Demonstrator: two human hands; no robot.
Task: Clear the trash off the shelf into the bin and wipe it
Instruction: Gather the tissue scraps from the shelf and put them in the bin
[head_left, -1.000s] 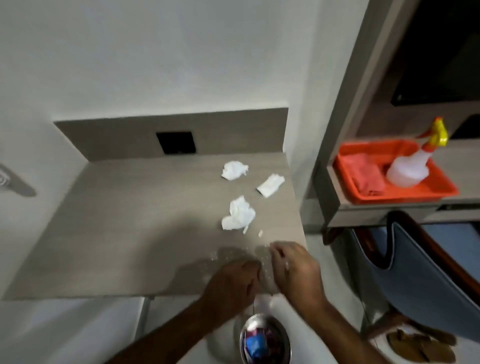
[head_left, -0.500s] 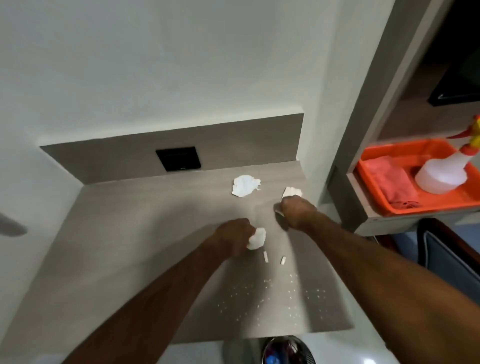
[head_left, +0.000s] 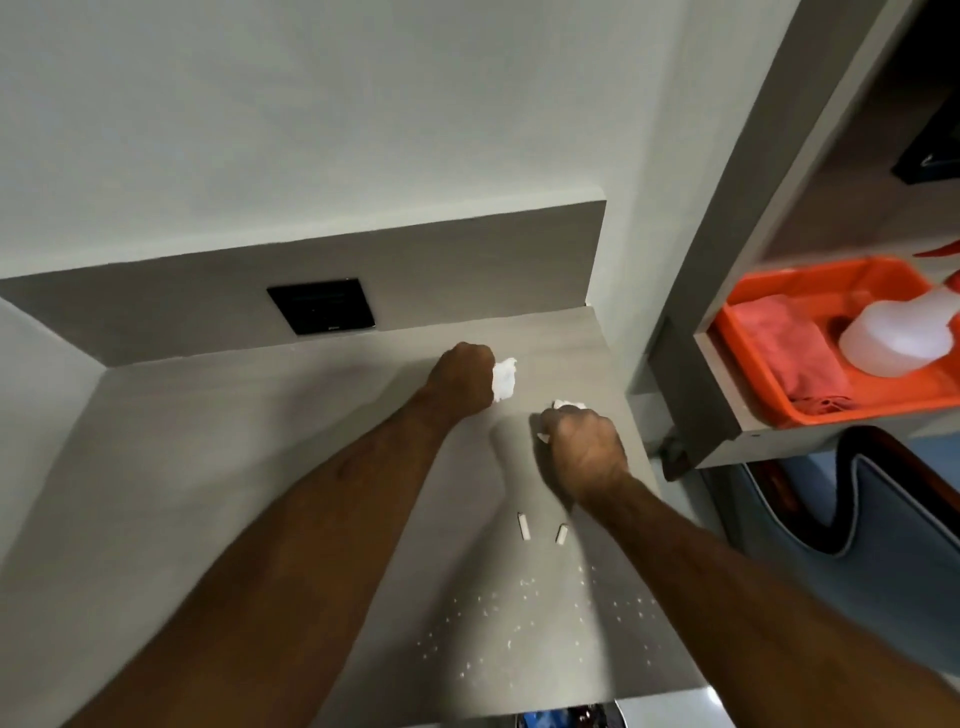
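On the grey-brown shelf, my left hand is closed at the back on crumpled white tissue, which sticks out to its right. My right hand is a fist just in front and to the right, holding a second white tissue that shows above the knuckles. Two small white paper scraps lie between my forearms. Fine white crumbs speckle the shelf near its front edge. The bin's shiny rim peeks out below that edge.
A black wall socket sits in the shelf's back panel. To the right, an orange tray on a side shelf holds a red cloth and a white spray bottle. A blue chair stands below.
My left hand has moved from the middle tissue to the back of the shelf and closed on the tissue there. My right hand has drawn back slightly with its tissue.
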